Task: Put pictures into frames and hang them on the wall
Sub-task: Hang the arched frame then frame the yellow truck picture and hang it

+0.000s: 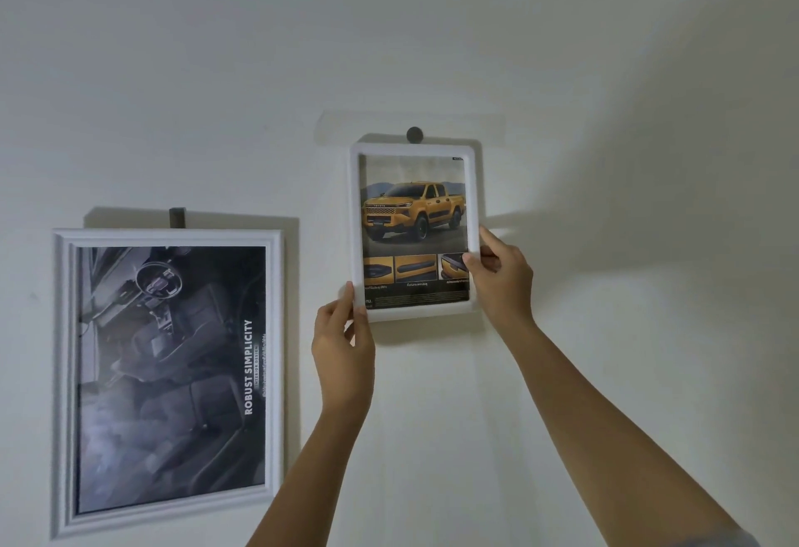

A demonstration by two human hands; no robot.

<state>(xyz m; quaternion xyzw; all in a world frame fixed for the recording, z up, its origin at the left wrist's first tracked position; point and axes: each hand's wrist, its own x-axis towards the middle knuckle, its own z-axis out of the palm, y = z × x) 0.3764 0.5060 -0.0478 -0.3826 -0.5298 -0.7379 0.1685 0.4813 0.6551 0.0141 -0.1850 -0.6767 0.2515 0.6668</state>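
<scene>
A plain white wall (605, 71) fills the view, a strip of clear tape (475, 120) stuck across it

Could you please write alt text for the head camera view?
Two hands hold a small white frame showing a yellow pickup against a white wall, left hand at its lower-left corner, right hand on its right edge. A larger white frame hangs lower left.

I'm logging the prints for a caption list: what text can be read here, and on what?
"ROBUST SIMPLICITY": sideways on the dark interior picture in the large frame.
Smaller lines beside it: too blurred to read.
Truck picture in the small frame: captions and bottom print too small to read.
</scene>
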